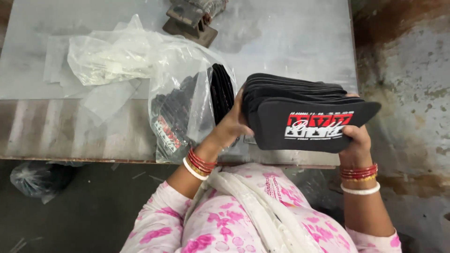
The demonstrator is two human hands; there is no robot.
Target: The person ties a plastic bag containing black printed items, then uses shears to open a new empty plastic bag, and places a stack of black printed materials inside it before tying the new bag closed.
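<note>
A thick stack of black shoe insoles (pixel 300 100) with red and white printing on the top one is held above the table's near edge. My left hand (pixel 232 122) grips the stack's left end. The right end rests in my right hand (pixel 357 139), thumb on the printed face. Both wrists wear red and white bangles. Just left of my left hand, a clear plastic bag (pixel 180 105) holds more black insoles, some standing on edge.
The grey metal table (pixel 290 42) carries crumpled clear plastic bags (pixel 110 58) at the left and a dark metal block (pixel 191 21) at the back. A dark bag (pixel 37 178) lies on the floor at left. A stained concrete wall (pixel 408 84) is at right.
</note>
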